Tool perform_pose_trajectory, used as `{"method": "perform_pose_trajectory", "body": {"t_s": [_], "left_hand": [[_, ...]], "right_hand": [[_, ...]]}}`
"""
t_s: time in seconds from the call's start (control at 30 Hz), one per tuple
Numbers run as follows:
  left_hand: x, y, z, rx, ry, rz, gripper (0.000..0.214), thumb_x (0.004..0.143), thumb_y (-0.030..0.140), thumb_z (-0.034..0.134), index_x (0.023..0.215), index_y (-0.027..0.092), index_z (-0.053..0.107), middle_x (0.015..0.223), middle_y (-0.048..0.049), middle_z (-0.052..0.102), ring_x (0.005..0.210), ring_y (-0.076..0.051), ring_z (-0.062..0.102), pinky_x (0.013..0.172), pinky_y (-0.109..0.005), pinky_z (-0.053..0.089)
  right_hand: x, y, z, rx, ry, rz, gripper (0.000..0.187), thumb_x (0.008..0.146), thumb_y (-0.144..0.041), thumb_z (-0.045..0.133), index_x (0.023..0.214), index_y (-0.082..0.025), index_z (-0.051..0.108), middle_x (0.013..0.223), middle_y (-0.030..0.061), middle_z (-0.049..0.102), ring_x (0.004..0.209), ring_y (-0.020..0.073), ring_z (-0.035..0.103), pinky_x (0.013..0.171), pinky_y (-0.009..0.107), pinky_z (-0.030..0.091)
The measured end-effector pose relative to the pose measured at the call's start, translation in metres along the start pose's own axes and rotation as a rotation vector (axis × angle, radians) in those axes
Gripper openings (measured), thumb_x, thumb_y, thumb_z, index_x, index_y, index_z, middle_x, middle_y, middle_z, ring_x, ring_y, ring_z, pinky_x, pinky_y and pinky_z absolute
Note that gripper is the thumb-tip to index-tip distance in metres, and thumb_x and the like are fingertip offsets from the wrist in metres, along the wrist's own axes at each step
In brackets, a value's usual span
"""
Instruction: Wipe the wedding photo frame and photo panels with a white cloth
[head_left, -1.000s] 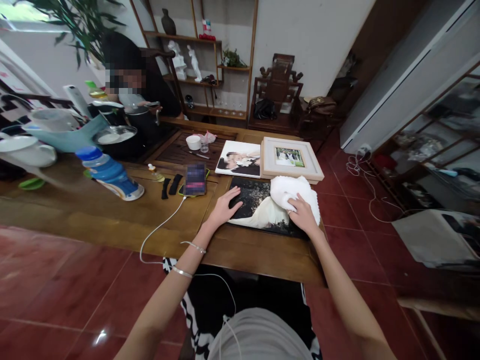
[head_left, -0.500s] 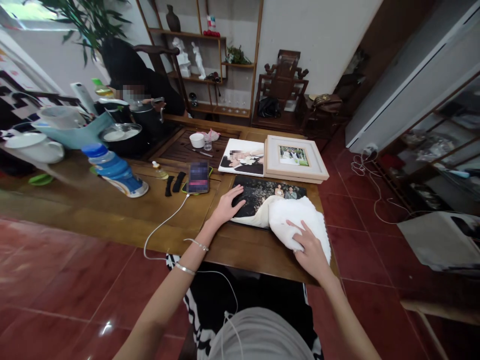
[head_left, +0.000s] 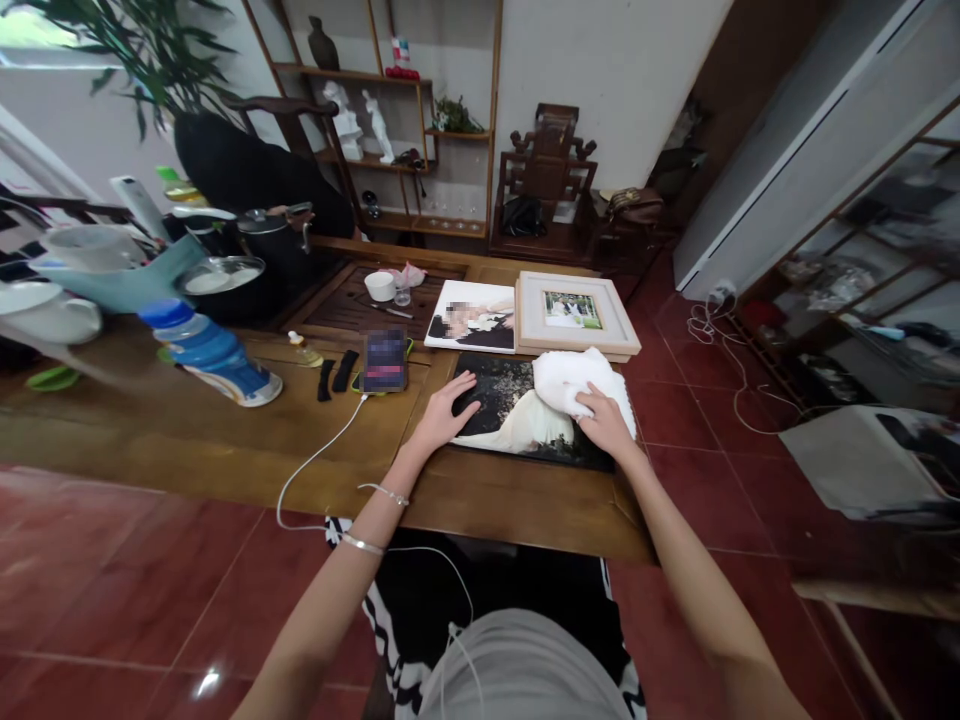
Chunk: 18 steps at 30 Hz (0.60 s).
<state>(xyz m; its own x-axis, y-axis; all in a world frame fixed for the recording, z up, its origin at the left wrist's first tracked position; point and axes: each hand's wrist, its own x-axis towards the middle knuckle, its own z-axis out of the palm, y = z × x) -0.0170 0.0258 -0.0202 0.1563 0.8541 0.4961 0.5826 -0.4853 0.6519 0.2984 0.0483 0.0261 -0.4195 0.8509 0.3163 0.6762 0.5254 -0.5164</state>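
Note:
A dark photo panel (head_left: pixel 502 398) with a pale gown in its picture lies flat on the wooden table. Resting on its left edge is my left hand (head_left: pixel 440 415), open, fingers spread. My right hand (head_left: pixel 604 420) grips a white fluffy cloth (head_left: pixel 562 380) and presses it onto the panel's right part. The cloth covers the upper right of the picture, and some of my right fingers are sunk in it or hidden. Just behind the panel are a white-edged photo print (head_left: pixel 469 335) and a pale wooden picture frame (head_left: pixel 628 335).
Left of the panel lie a phone (head_left: pixel 385 362) on a white cable (head_left: pixel 315 455), two black strips (head_left: pixel 344 370) and a small dropper bottle (head_left: pixel 306 350). A blue bottle (head_left: pixel 214 350) and a lidded pot (head_left: pixel 274 235) stand farther left. A person in black (head_left: pixel 255 175) sits across the table.
My right hand has pushed the cloth up and away from me across the panel, uncovering its lower right part. My left hand stays on the left edge. The view has shifted slightly.

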Motion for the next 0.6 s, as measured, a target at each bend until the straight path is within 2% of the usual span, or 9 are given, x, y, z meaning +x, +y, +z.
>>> {"method": "perform_pose_trajectory", "body": {"t_s": [0.1, 0.23, 0.33, 0.43, 0.6], "left_hand": [[0.000, -0.001, 0.000, -0.002, 0.003, -0.001, 0.038, 0.090, 0.037, 0.057, 0.120, 0.015, 0.063, 0.132, -0.0147, 0.060, 0.128, -0.026, 0.053, 0.110, -0.048, 0.041], [0.000, 0.000, 0.000, 0.012, -0.003, -0.014, 0.039, 0.090, 0.039, 0.057, 0.120, 0.014, 0.063, 0.132, -0.0155, 0.060, 0.128, -0.027, 0.053, 0.110, -0.048, 0.040], [0.000, 0.001, 0.000, 0.019, -0.004, -0.016, 0.039, 0.090, 0.039, 0.056, 0.120, 0.014, 0.063, 0.132, -0.0150, 0.060, 0.128, -0.026, 0.053, 0.110, -0.047, 0.041], [0.000, 0.001, 0.000, 0.027, -0.008, -0.022, 0.038, 0.091, 0.040, 0.056, 0.120, 0.016, 0.063, 0.132, -0.0140, 0.060, 0.128, -0.026, 0.053, 0.110, -0.048, 0.041], [0.000, 0.003, -0.001, 0.021, -0.004, -0.025, 0.039, 0.090, 0.041, 0.056, 0.119, 0.016, 0.063, 0.132, -0.0137, 0.061, 0.128, -0.027, 0.053, 0.110, -0.049, 0.041]], "right_hand": [[0.009, 0.005, 0.002, -0.022, 0.031, 0.020, 0.014, 0.062, -0.012, 0.044, 0.061, -0.025, 0.048, 0.061, -0.0028, 0.061, 0.089, 0.0247, 0.068, 0.114, 0.050, 0.033], [0.001, -0.002, 0.005, -0.051, 0.045, 0.014, 0.017, 0.060, -0.009, 0.043, 0.064, -0.024, 0.051, 0.071, -0.0004, 0.068, 0.089, 0.0239, 0.069, 0.116, 0.050, 0.029], [-0.021, -0.016, 0.006, -0.061, 0.039, 0.001, 0.021, 0.058, -0.008, 0.042, 0.066, -0.023, 0.053, 0.095, 0.0037, 0.074, 0.103, 0.0243, 0.067, 0.116, 0.050, 0.029], [-0.053, -0.034, 0.006, -0.057, 0.026, -0.026, 0.025, 0.057, -0.006, 0.042, 0.069, -0.023, 0.055, 0.117, 0.0065, 0.070, 0.117, 0.0244, 0.060, 0.116, 0.051, 0.028], [-0.096, -0.058, 0.003, -0.016, -0.001, -0.038, 0.027, 0.056, -0.004, 0.042, 0.069, -0.024, 0.053, 0.122, 0.0076, 0.068, 0.124, 0.0252, 0.056, 0.117, 0.054, 0.027]]}}
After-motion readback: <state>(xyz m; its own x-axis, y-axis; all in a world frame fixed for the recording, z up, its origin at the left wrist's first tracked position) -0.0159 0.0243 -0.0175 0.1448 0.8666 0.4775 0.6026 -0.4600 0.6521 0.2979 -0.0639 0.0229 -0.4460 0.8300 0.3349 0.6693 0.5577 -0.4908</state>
